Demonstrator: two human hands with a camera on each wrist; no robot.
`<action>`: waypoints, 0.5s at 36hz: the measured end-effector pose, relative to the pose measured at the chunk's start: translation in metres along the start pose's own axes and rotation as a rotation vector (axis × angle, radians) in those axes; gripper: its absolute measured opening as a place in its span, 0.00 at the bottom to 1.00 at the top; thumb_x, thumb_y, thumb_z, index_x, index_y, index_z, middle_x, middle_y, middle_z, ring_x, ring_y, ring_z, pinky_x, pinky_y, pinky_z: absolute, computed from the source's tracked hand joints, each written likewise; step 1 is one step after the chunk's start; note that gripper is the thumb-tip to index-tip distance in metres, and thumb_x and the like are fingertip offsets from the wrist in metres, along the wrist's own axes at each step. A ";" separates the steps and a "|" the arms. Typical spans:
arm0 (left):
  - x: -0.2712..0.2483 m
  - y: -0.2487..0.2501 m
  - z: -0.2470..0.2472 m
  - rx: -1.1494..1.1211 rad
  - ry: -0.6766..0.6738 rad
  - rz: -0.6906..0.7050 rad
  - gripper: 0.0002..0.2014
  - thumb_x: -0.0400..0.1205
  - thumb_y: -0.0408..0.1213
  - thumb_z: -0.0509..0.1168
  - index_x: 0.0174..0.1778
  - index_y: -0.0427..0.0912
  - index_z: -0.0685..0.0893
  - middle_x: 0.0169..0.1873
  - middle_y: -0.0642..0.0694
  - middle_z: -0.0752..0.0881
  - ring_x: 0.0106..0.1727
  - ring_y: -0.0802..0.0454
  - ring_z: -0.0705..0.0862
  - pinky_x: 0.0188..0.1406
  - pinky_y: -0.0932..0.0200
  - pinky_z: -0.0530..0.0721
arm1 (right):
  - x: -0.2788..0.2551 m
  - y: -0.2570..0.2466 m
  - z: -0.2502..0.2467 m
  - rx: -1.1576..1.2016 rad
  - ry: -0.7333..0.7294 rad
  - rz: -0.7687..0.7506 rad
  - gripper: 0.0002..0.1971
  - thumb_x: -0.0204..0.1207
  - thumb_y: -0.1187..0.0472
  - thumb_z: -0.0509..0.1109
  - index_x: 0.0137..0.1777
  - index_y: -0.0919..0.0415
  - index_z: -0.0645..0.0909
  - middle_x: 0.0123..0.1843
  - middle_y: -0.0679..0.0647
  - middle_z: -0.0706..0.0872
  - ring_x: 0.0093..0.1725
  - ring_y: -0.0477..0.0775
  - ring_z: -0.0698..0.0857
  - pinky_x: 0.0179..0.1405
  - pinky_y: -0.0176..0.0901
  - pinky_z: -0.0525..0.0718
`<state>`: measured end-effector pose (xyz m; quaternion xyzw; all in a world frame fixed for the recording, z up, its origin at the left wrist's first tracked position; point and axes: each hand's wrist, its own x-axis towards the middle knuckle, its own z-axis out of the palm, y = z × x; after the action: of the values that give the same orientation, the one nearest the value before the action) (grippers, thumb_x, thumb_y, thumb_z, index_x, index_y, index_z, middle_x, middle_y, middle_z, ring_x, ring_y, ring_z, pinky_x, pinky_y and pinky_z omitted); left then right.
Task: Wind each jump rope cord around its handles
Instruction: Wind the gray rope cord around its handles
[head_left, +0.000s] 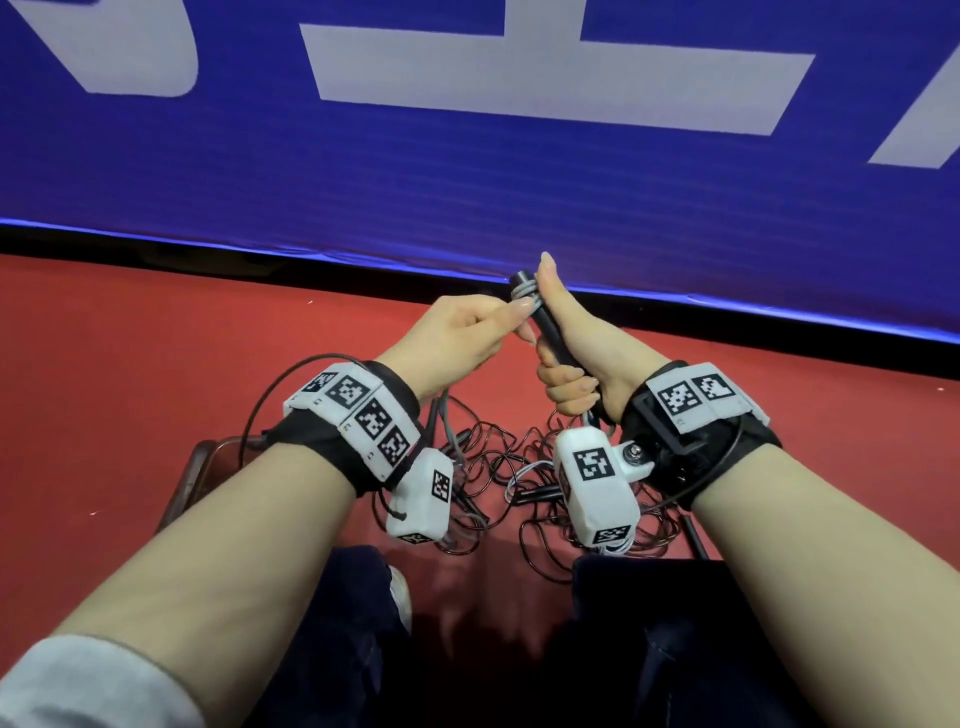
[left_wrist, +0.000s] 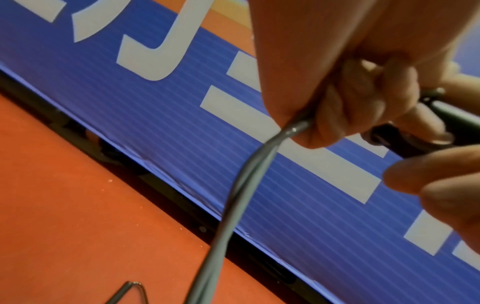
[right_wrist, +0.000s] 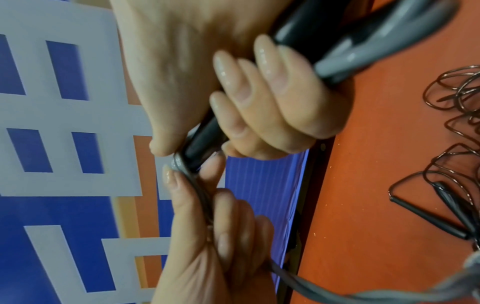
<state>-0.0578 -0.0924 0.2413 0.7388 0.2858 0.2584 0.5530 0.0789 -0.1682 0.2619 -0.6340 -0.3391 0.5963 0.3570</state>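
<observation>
Grey cord (head_left: 523, 292) coils black handle (head_left: 545, 332)

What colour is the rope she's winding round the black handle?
Grey cord, pinched by the left hand; clearest in the left wrist view.

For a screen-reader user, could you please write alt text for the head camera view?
The right hand grips black jump rope handles upright while the left hand pinches a grey cord looped near their top end. Below, thin dark cords lie tangled on the red floor, before a blue banner.
</observation>
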 end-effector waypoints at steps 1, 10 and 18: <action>0.000 -0.001 -0.002 -0.019 -0.015 0.015 0.16 0.84 0.47 0.62 0.35 0.42 0.85 0.16 0.54 0.70 0.20 0.55 0.66 0.25 0.63 0.66 | 0.000 0.000 0.000 -0.012 0.004 0.006 0.38 0.59 0.14 0.51 0.27 0.53 0.58 0.19 0.50 0.56 0.16 0.47 0.55 0.15 0.33 0.54; -0.002 -0.006 -0.017 0.191 0.024 0.119 0.13 0.87 0.38 0.61 0.37 0.38 0.81 0.20 0.57 0.77 0.23 0.60 0.72 0.28 0.68 0.72 | -0.005 0.001 0.008 0.065 -0.113 -0.043 0.25 0.64 0.39 0.76 0.25 0.53 0.65 0.17 0.47 0.58 0.14 0.43 0.55 0.14 0.30 0.52; -0.001 -0.005 -0.018 0.172 0.112 0.135 0.13 0.86 0.40 0.62 0.34 0.44 0.74 0.18 0.55 0.79 0.18 0.60 0.72 0.21 0.65 0.72 | 0.000 0.004 0.011 0.259 -0.200 0.006 0.27 0.78 0.59 0.65 0.18 0.53 0.61 0.14 0.47 0.58 0.11 0.42 0.54 0.15 0.31 0.48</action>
<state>-0.0716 -0.0801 0.2408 0.7856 0.2869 0.3105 0.4519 0.0682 -0.1701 0.2584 -0.5211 -0.2916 0.6963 0.3983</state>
